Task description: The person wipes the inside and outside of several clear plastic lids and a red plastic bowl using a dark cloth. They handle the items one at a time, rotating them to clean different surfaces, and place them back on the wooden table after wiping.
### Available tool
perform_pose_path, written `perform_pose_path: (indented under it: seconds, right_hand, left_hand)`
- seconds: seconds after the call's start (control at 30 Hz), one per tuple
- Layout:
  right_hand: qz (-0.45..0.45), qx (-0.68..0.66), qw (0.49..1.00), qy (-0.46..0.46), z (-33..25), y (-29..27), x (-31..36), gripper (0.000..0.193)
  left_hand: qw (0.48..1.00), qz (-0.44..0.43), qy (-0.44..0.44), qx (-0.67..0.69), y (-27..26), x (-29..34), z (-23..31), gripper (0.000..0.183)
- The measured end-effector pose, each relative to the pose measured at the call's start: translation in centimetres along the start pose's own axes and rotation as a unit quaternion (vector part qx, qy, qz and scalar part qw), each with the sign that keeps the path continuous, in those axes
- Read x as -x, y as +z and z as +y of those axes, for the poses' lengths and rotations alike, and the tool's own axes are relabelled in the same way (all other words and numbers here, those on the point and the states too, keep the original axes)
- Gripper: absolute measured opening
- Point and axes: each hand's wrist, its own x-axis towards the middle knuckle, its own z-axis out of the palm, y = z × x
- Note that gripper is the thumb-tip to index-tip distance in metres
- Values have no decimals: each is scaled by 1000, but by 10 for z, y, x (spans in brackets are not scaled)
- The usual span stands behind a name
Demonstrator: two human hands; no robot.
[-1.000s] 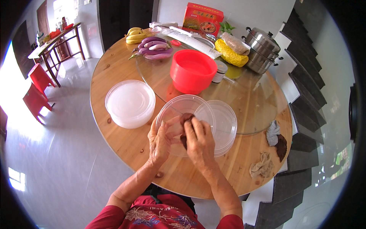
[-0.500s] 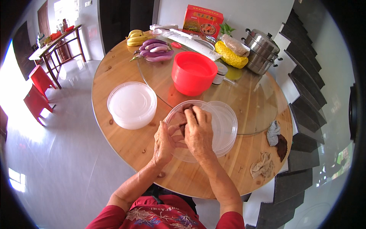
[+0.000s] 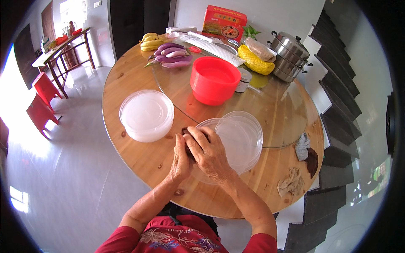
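Note:
My left hand (image 3: 181,162) is closed at the near left edge of a clear round plastic lid (image 3: 207,122), its thumb up and its other fingers mostly hidden. A dark brown cloth (image 3: 184,131) is bunched over that edge, under the curled fingers of my right hand (image 3: 206,154). Both hands meet around the cloth, and most of the lid lies behind the right hand. Just to the right, several more clear round lids (image 3: 242,141) lie overlapped on the table.
On the round wooden table (image 3: 126,162) stand a stack of lidded white tubs (image 3: 147,116) and red bowls (image 3: 214,80). Eggplants (image 3: 173,55), bananas (image 3: 150,42), a red box (image 3: 223,23) and a steel steamer (image 3: 289,57) are farther back. Crumpled rags (image 3: 290,182) lie at the right edge.
My right hand and the brown cloth have slid from the lid's far side down and left to its near left edge. The lid has tilted, and the left hand stays nearly in place.

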Motion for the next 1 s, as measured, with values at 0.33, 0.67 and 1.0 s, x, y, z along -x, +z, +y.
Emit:
perform_pose_path:
  seconds: [0.33, 0.67, 1.0]
  right_hand:
    - [11, 160, 979, 126, 32, -18, -14, 37]
    - [27, -171, 912, 371, 90, -31, 33, 36]
    - [17, 48, 999, -10, 31, -32, -29, 34]
  left_hand:
    - [996, -47, -14, -75, 16, 5, 21, 45]
    - [994, -34, 19, -106, 18, 6, 17, 46]
    - [991, -40, 21, -122, 16, 8, 16, 45]
